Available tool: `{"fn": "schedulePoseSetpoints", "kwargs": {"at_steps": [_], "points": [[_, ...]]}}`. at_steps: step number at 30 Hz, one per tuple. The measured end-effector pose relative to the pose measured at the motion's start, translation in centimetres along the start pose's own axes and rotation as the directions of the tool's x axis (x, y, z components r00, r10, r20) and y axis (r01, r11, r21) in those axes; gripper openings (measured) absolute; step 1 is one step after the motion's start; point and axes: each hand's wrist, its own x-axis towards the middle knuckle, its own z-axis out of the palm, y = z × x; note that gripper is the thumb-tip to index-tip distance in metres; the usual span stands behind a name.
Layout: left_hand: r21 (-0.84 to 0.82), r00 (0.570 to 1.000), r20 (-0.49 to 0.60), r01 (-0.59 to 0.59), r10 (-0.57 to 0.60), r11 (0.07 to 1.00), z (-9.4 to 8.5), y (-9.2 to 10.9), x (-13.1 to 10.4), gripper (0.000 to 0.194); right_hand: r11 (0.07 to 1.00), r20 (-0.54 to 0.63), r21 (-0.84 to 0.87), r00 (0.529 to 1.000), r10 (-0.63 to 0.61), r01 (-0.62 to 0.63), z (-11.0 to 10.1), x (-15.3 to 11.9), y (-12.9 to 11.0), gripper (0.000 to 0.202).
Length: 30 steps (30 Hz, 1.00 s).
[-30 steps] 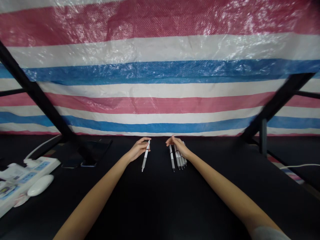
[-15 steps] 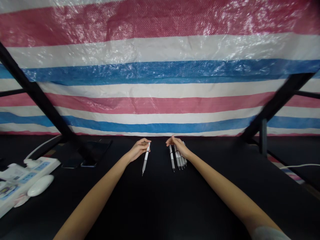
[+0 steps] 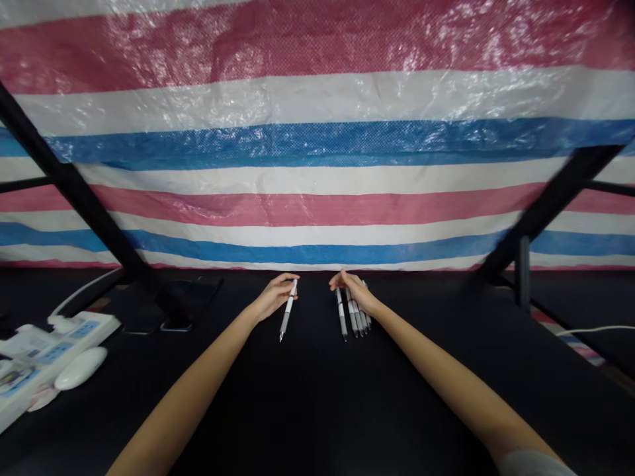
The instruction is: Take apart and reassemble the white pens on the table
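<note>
My left hand [image 3: 275, 296] pinches a white-and-grey pen [image 3: 288, 311] near its upper end, between thumb and fingers. The pen slants, its tip pointing down toward me. To the right, my right hand [image 3: 356, 291] arches over the upper ends of several similar pens [image 3: 354, 318] lying side by side, its fingers bent but apart. One pen [image 3: 342, 317] lies slightly left of that group, below the fingertips. The hand covers the pens' top ends, so I cannot tell whether it touches them.
All this is on a black tabletop [image 3: 307, 396]. At the left are a white power strip [image 3: 54, 354] with plugs, a white mouse-like object [image 3: 81, 368] and dark flat devices [image 3: 176, 324]. Black frame bars [image 3: 540, 205] flank the table, with a striped plastic sheet [image 3: 317, 211] behind.
The tip of the pen in my left hand has shifted slightly up and to the left. My right hand and the pens under it look unmoved.
</note>
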Motion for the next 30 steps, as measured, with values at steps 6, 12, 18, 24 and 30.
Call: {"fn": "schedulePoseSetpoints", "kwargs": {"at_steps": [6, 12, 18, 24, 30], "points": [[0.064, 1.000, 0.017, 0.021, -0.022, 0.998, -0.21, -0.03, -0.03, 0.027, 1.000, -0.006, -0.001, 1.000, -0.002, 0.002, 0.13, -0.06, -0.33, 0.059], [0.083, 0.999, 0.050, -0.004, 0.000, 0.997, -0.09, 0.05, -0.18, 0.024, 1.000, 0.001, -0.020, 1.000, -0.005, 0.005, 0.10, -0.03, -0.24, 0.059], [0.104, 0.999, 0.045, 0.004, -0.009, 0.995, 0.07, 0.09, -0.28, 0.023, 0.999, 0.007, -0.032, 1.000, -0.001, 0.002, 0.07, 0.03, -0.05, 0.061], [0.123, 0.999, 0.030, 0.008, -0.012, 0.992, 0.10, -0.05, -0.24, 0.022, 0.998, 0.006, -0.057, 1.000, 0.000, 0.000, 0.07, 0.03, -0.11, 0.063], [0.160, 0.999, -0.010, -0.044, 0.046, 0.986, -0.68, 0.04, 0.15, 0.029, 1.000, 0.003, -0.019, 1.000, 0.000, 0.000, 0.14, -0.04, -0.24, 0.060]]}}
